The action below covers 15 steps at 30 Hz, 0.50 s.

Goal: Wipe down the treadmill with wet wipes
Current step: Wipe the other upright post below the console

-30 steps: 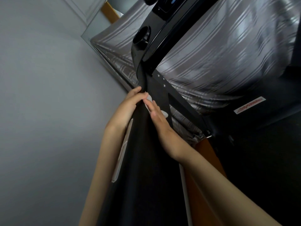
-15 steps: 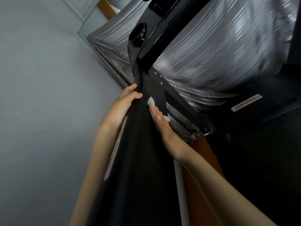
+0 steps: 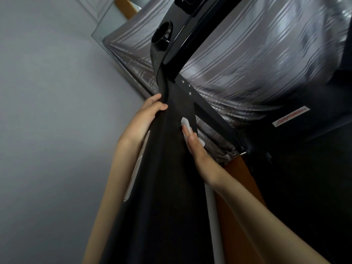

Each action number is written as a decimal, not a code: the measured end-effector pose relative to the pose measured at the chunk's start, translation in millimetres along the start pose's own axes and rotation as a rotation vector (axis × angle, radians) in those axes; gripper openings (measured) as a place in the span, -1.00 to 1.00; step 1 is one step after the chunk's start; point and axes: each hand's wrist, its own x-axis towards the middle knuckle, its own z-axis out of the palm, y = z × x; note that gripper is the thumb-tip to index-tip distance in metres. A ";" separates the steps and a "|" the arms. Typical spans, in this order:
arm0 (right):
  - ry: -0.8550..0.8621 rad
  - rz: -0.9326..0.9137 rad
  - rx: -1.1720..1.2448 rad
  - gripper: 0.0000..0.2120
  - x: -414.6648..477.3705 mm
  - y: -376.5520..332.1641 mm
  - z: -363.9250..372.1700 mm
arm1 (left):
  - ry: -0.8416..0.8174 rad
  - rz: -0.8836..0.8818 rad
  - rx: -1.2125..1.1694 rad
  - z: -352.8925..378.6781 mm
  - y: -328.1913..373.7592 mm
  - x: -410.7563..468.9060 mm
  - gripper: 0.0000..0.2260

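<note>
My left hand (image 3: 146,115) grips the upright (image 3: 167,168); my right hand (image 3: 198,151) presses the wipe (image 3: 185,122) flat on it; console (image 3: 171,35) above likely unwiped.

Counted one treadmill (image 3: 167,178), black. There were two hands on it: the left hand (image 3: 144,119) and the right hand (image 3: 200,155), with two bare forearms (image 3: 112,191) behind them. One wet wipe (image 3: 185,122) was seen, white, showing as two patches at the right fingers. One round cup-holder recess (image 3: 162,34) was noted. Three small bright screws (image 3: 189,93) were counted on the bracket. One label (image 3: 290,116) with red lettering was seen. One striped silver curtain (image 3: 247,63) was there. There were two pale strips (image 3: 135,168), one on each side of the upright. Orange-brown wood (image 3: 238,174) showed in two places; I could not tell whether it was one piece or two. One grey wall (image 3: 47,111) was seen.
</note>
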 end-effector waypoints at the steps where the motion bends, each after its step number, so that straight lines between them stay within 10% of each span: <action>1: 0.006 -0.005 0.007 -0.39 8.7 5.1 -1.1 | 0.001 -0.002 -0.016 0.1 0.1 -1.1 -0.60; 10: 0.057 0.155 0.178 -0.14 13.3 16.9 -2.7 | 0.010 -0.003 -0.062 0.1 -3.0 3.6 -0.60; 15: 0.152 0.258 -0.142 -0.20 5.9 5.6 17.7 | -0.013 0.004 -0.055 -1.1 -6.2 7.7 -0.59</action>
